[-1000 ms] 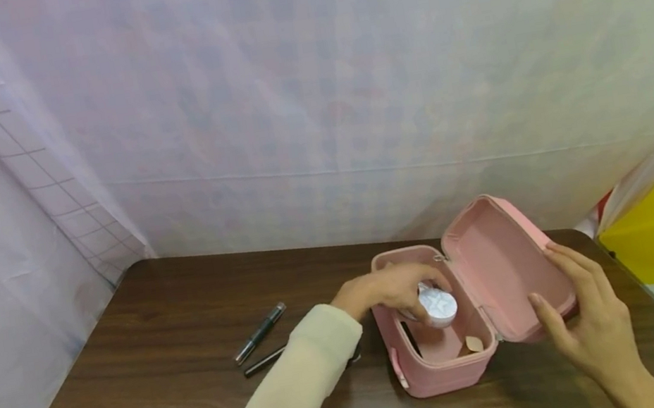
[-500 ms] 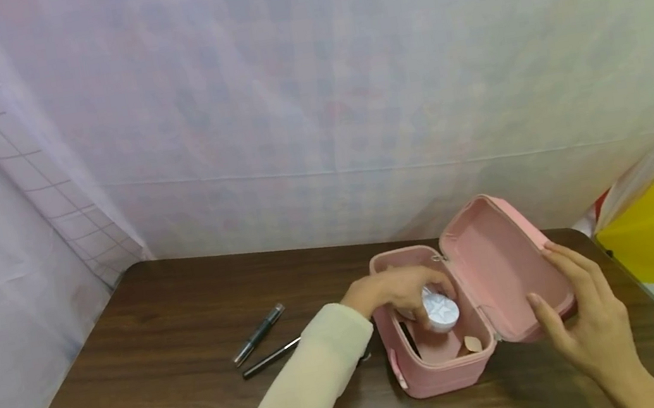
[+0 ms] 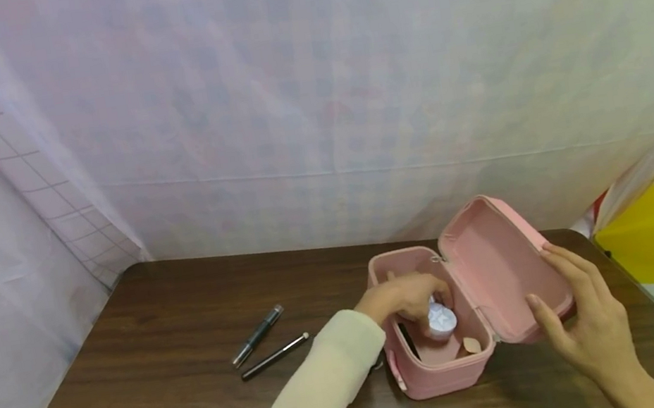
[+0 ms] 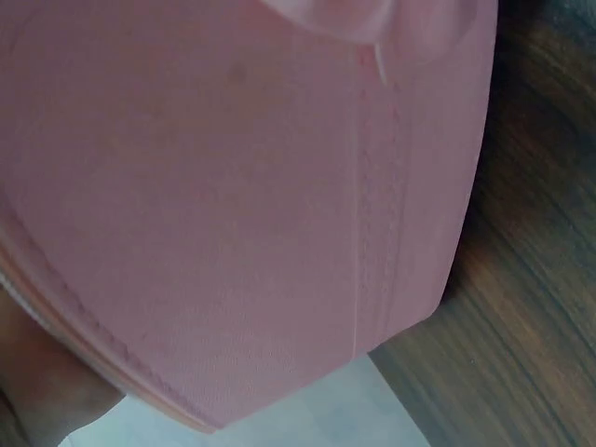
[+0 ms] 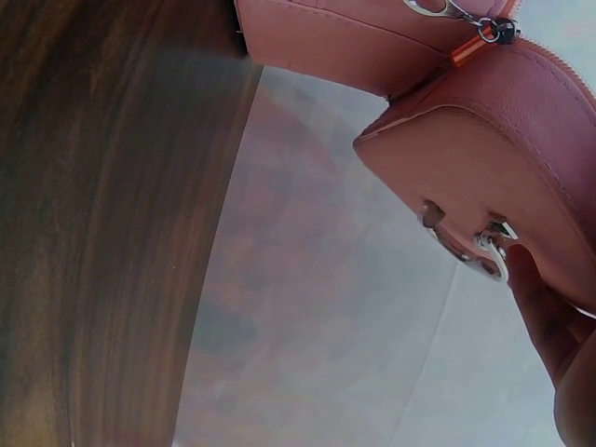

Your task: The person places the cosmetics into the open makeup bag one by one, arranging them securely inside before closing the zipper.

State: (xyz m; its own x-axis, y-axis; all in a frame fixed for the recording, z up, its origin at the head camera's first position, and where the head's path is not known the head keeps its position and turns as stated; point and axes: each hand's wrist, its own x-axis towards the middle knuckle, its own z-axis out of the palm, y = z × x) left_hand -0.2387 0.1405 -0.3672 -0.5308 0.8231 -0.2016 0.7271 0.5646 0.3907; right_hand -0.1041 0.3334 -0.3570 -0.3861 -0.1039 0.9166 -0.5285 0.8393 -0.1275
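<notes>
A pink cosmetic case (image 3: pixel 438 379) stands on the table with its lid (image 3: pixel 503 262) swung open to the right. My left hand (image 3: pixel 409 296) reaches down inside and grips a round white container (image 3: pixel 442 320) with a star-shaped relief on top. Its fingers curl over the container's back and left side, partly hiding it. At the lid's right edge, my right hand (image 3: pixel 595 318) holds on, thumb at the inside and fingers at the outer side. In the right wrist view, fingers (image 5: pixel 545 312) lie by the metal ring on the lid's outside. The left wrist view is mostly filled by the case wall (image 4: pixel 233 205).
To the left on the dark wooden table (image 3: pixel 136 377) lie a slim makeup brush (image 3: pixel 274 357) and a dark dual-ended pen (image 3: pixel 258 336). In the case are a flat black item (image 3: pixel 409 341) and a small beige piece (image 3: pixel 471 346). A pale curtain (image 3: pixel 309 92) hangs behind.
My left hand has lowered the white container slightly deeper into the case, and the forearm has shifted right, uncovering the brush's tip. The right hand stays at the lid.
</notes>
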